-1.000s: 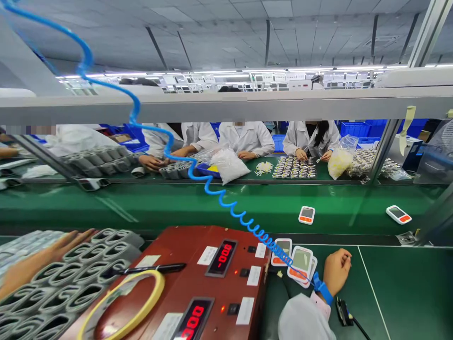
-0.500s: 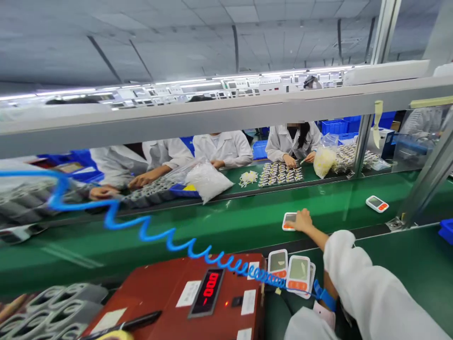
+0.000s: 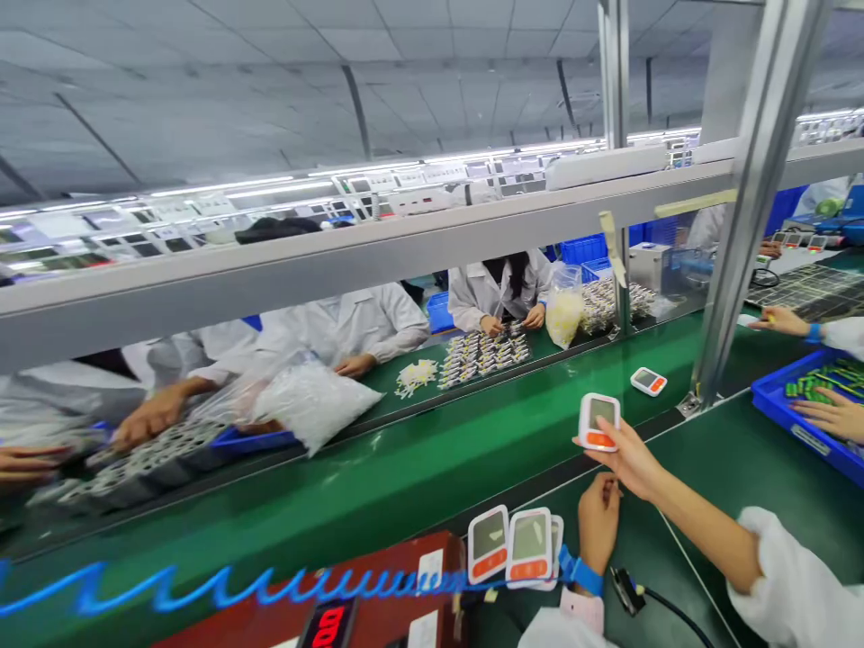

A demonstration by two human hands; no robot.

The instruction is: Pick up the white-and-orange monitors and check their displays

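Observation:
My right hand grips a white handheld meter with a grey screen and orange buttons, raised above the near edge of the green conveyor belt. Just below it, my left hand is closed with the fingers curled; whatever they hold, if anything, is hidden. A blue strap circles my left wrist, and a coiled blue cord runs from it. Beside that wrist lie several similar meters, the front ones a left meter and an overlapping meter. One more meter rests on the belt.
A red-brown box with a red digital display stands at the bottom. A black connector on a cable lies right of my left wrist. At right, a co-worker's hands are near a blue tray. Co-workers sit across the belt; a metal post rises nearby.
My right hand has lifted the meter off the belt and brought it nearer. My left hand now shows below it, no longer behind my right arm. The view has turned right.

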